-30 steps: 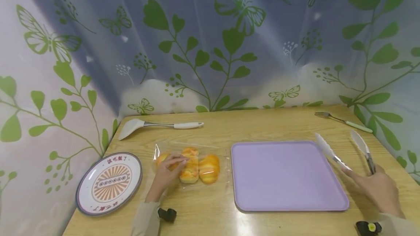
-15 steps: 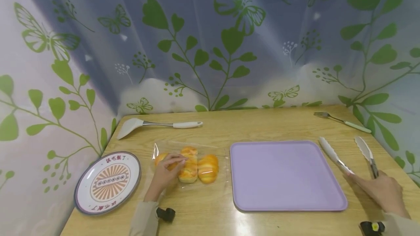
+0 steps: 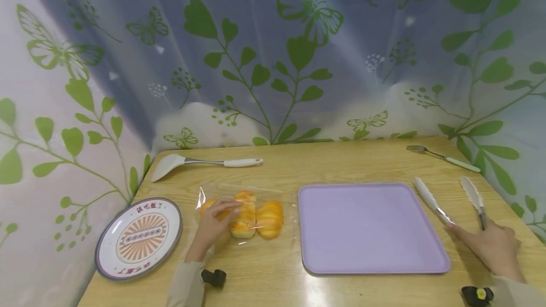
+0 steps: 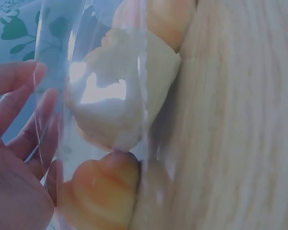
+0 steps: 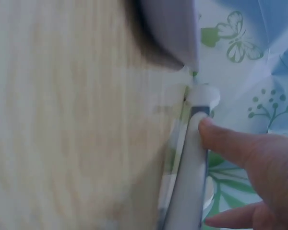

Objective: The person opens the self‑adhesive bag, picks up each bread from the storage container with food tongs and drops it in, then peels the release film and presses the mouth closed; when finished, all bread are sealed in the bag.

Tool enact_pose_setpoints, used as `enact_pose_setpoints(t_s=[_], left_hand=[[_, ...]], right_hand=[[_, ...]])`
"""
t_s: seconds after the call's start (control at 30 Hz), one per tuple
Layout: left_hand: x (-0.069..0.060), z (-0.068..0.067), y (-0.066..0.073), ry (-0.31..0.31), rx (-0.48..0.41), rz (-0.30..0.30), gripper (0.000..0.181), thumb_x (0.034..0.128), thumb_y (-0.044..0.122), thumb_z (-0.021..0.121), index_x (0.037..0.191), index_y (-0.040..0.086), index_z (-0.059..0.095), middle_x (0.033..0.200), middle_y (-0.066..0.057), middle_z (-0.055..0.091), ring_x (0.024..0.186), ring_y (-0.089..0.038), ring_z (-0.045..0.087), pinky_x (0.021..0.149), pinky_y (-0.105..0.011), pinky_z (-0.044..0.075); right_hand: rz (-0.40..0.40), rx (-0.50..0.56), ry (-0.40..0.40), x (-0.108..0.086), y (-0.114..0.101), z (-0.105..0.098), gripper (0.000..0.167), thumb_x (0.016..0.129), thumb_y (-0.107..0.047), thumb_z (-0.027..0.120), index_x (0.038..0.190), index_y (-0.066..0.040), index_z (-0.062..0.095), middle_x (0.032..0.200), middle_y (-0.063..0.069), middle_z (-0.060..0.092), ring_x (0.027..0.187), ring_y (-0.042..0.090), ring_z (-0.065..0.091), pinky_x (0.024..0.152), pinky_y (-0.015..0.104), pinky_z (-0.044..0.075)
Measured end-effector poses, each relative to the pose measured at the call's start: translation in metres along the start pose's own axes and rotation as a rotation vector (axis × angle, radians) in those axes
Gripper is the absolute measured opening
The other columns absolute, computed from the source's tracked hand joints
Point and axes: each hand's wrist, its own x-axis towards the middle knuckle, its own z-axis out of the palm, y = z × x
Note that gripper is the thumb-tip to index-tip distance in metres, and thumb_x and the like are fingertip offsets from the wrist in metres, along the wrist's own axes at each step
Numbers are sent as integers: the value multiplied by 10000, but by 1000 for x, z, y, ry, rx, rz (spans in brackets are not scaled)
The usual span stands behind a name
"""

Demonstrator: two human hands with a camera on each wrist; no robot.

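Bread rolls [image 3: 269,219], several of them, lie on the table in a clear plastic bag [image 3: 286,219]. Over them is my left hand [image 3: 212,225], its thumb and forefinger together at the bag's top film. The left wrist view shows those fingertips [image 4: 37,72] at the film edge, with rolls [image 4: 117,91] below. At the right my right hand [image 3: 490,245] grips metal tongs [image 3: 431,203] whose arms are spread. In the right wrist view the thumb lies along the tongs' pale handle [image 5: 194,148].
A lilac tray [image 3: 371,229] sits between the bag and the tongs. To the left is a patterned plate [image 3: 141,238]. A white-handled spatula [image 3: 200,161] and a green-handled fork [image 3: 443,158] lie along the back, before a printed curtain [image 3: 264,60].
The tongs and right hand have shifted slightly right, then a little back, with the arms still spread. My left hand keeps its place at the bread bag.
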Motion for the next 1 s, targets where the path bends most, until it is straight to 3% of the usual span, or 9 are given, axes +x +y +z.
enact_pose_setpoints(t_s=[0.13, 0.3, 0.47, 0.63, 0.73, 0.8, 0.9, 1.0], left_hand=[[2, -3, 4, -17, -5, -33, 202, 922, 113, 658, 1102, 39, 714, 1175, -137, 674, 1177, -201, 554, 1084, -561, 392], [12, -2, 12, -25, 53, -28, 219, 953, 179, 633, 1121, 64, 714, 1164, -119, 683, 1156, -318, 586, 1025, -550, 457], [28, 3, 24, -38, 89, -6, 250, 979, 231, 599, 1150, 84, 708, 1182, -94, 677, 1145, -303, 600, 1002, -510, 482], [47, 14, 32, -120, 118, 50, 243, 991, 159, 571, 1173, 56, 694, 1223, -151, 648, 1156, -335, 591, 997, -529, 488], [58, 23, 36, -137, 206, 111, 207, 949, 28, 594, 1121, 17, 709, 1189, -192, 650, 1139, -371, 601, 973, -529, 509], [64, 29, 40, -143, 290, 119, 213, 918, -32, 609, 1095, 13, 720, 1172, -182, 657, 1129, -369, 608, 971, -511, 512], [70, 37, 44, -188, 397, 68, 246, 905, -41, 622, 1115, 41, 721, 1229, -157, 646, 1176, -362, 591, 999, -525, 483], [75, 43, 48, -283, 450, -51, 300, 928, -5, 596, 1197, 89, 690, 1355, -149, 579, 1273, -387, 519, 1071, -633, 341]], right_hand=[[-71, 7, 81, -6, -20, 1, 986, 910, -597, 538, 1369, 232, 261, 1218, 574, 319, 1151, 646, 265, 875, 671, 243], [-235, 132, 154, -17, -58, 4, 820, 946, -463, 570, 1354, 211, 344, 1266, 545, 323, 1182, 648, 267, 928, 707, 218], [-376, 239, 125, -32, -108, 13, 714, 914, -346, 666, 1358, 157, 419, 1299, 488, 389, 1144, 648, 386, 925, 722, 352], [-487, 292, 34, -52, -158, 29, 638, 895, -295, 703, 1357, 85, 481, 1233, 363, 550, 1000, 488, 592, 802, 557, 534], [-525, 345, -44, -66, -184, 43, 576, 878, -262, 720, 1334, 37, 534, 1093, 257, 636, 898, 316, 626, 751, 406, 545], [-551, 397, -125, -75, -199, 54, 541, 875, -243, 722, 1314, 29, 560, 987, 169, 666, 835, 206, 613, 703, 301, 521], [-589, 491, -293, -89, -219, 68, 516, 896, -240, 699, 1309, 38, 561, 877, 81, 672, 769, 118, 588, 645, 213, 484], [-627, 596, -487, -102, -236, 80, 516, 939, -213, 643, 1350, 67, 503, 829, 100, 680, 684, 102, 582, 588, 213, 497]])
